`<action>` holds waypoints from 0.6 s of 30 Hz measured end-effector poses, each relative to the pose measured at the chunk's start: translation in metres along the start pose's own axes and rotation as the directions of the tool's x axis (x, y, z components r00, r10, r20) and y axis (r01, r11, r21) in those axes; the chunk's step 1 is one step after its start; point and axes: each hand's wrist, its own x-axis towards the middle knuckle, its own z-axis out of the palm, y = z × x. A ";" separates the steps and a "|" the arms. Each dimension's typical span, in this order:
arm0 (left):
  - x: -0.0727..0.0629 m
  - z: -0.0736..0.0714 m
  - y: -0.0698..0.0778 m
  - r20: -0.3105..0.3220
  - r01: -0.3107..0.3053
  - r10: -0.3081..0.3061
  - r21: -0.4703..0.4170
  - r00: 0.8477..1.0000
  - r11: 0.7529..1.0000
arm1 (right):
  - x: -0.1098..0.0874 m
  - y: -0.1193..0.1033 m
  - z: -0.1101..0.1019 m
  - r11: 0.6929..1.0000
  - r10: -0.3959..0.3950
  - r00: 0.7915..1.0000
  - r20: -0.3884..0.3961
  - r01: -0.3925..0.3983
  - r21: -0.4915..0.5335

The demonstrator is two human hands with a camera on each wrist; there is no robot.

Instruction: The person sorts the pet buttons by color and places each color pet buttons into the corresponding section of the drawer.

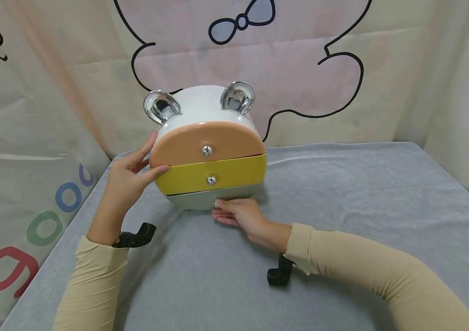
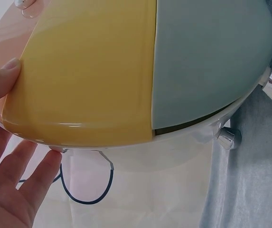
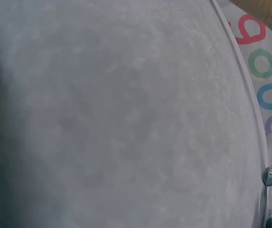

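Note:
A small drawer box [image 1: 201,103] with a white shell and two silver ears stands on the cloth. Its fronts are an orange drawer [image 1: 180,142], a yellow drawer [image 1: 185,180] and a pale green bottom drawer [image 1: 191,200], each with a round silver knob. My left hand [image 1: 124,177] holds the box's left side, thumb on the front and fingers along the shell. At the bottom, my right hand [image 1: 243,215] pinches the green drawer's knob [image 1: 215,202] with thumb and fingers. In the left wrist view a narrow dark gap shows beside the green drawer [image 2: 207,61].
Grey cloth [image 1: 342,207] covers the table. A patterned curtain [image 1: 300,82] hangs behind, and a printed sheet [image 1: 23,151] borders the left side. Short silver feet [image 2: 228,137] support the box. Black wrist mounts [image 1: 280,271] sit on both forearms.

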 end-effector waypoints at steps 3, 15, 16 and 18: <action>0.000 0.000 0.000 0.000 0.006 -0.006 0.008 1.000 1.000 | 0.000 0.002 0.000 1.000 -0.007 1.000 -0.009 0.007 -0.013; 0.003 0.001 -0.007 -0.010 -0.009 0.009 -0.005 1.000 1.000 | -0.015 -0.019 -0.037 0.995 -0.045 0.997 -0.056 0.040 -0.091; 0.003 0.000 -0.008 -0.009 -0.004 0.004 -0.001 1.000 1.000 | -0.018 -0.024 -0.045 0.993 -0.049 0.997 -0.053 0.043 -0.111; 0.003 -0.002 -0.008 -0.003 0.013 -0.013 0.012 1.000 1.000 | -0.023 -0.034 -0.063 0.988 -0.069 0.996 -0.060 0.060 -0.140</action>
